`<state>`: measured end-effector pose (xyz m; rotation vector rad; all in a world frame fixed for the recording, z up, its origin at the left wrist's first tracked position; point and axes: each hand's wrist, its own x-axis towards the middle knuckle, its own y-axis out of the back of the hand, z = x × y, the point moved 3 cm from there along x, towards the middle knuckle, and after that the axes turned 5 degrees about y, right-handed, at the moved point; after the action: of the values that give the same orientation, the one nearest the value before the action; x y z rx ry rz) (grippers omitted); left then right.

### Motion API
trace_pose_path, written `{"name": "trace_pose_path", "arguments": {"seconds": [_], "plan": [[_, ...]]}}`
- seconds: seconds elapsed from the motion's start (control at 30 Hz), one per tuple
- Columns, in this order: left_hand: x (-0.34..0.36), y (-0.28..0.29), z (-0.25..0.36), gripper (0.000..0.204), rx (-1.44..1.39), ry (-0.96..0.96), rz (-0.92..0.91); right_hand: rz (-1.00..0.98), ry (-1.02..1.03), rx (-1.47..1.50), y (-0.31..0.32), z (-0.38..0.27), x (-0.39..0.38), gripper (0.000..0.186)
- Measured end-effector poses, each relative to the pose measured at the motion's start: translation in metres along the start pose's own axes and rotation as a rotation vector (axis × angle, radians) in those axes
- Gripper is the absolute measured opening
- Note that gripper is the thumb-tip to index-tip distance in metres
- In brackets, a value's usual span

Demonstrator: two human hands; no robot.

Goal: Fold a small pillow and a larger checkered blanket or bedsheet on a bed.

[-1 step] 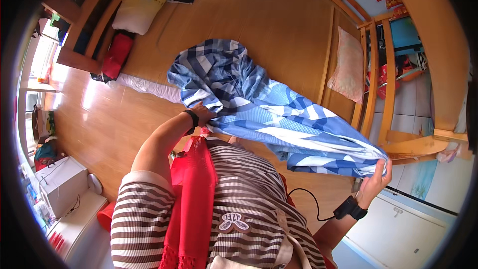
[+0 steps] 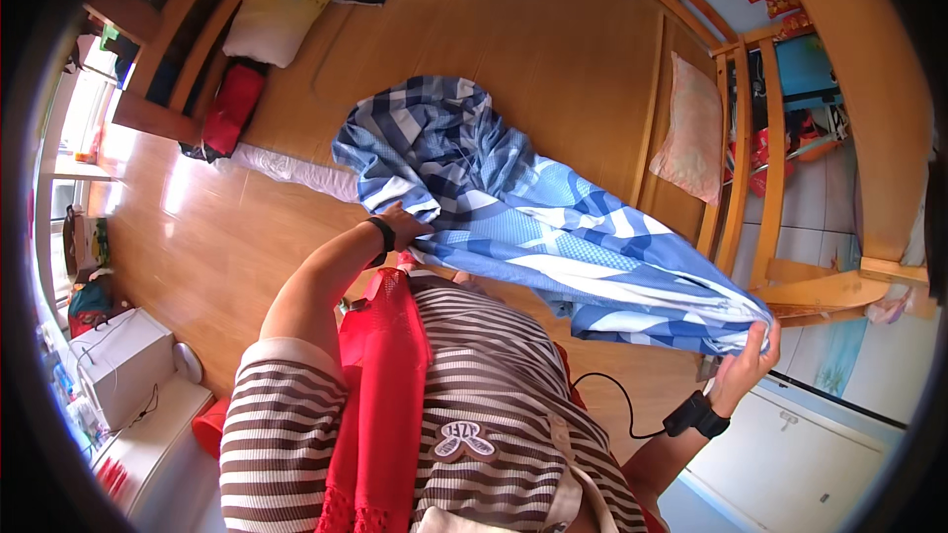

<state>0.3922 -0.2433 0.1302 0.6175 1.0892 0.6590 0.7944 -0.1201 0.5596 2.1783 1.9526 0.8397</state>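
A blue, navy and white checked bed sheet (image 2: pixel 553 222) stretches across the head view from the bed to the lower right. Its far left part lies bunched on the bed boards, while the right part is drawn out into a long, gathered length. My left hand (image 2: pixel 401 225) is closed on the near edge by the bunched part; folds partly hide those fingers. Far to the right, my right hand (image 2: pixel 749 367) pinches the sheet's end corner between thumb and fingers. Between the two hands the near edge hangs in front of the bed.
The sheet rests on a wooden bed (image 2: pixel 553 49) with slatted rails. A pale pink pillow (image 2: pixel 688 128) lies at its right end, a yellow pillow (image 2: pixel 286 5) at the far left beside a red bundle (image 2: pixel 235 104). A red scarf (image 2: pixel 385 385) hangs down my front. White cabinets (image 2: pixel 790 454) stand at lower right.
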Motion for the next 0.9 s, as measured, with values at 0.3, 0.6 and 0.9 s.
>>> {"name": "trace_pose_path", "arguments": {"seconds": [0.3,0.6,0.9], "plan": [[0.047,-0.087,-0.065,0.031,-0.023,0.549,0.034,0.223,0.091,-0.014,0.048,-0.008,0.003,0.037],[0.044,-0.056,-0.104,0.03,0.083,0.468,-0.395,0.097,0.128,0.138,0.066,0.001,-0.013,0.032],[0.137,0.109,0.049,0.019,-0.775,-0.246,0.292,-0.202,0.411,-0.123,0.013,-0.051,-0.008,0.035]]}}
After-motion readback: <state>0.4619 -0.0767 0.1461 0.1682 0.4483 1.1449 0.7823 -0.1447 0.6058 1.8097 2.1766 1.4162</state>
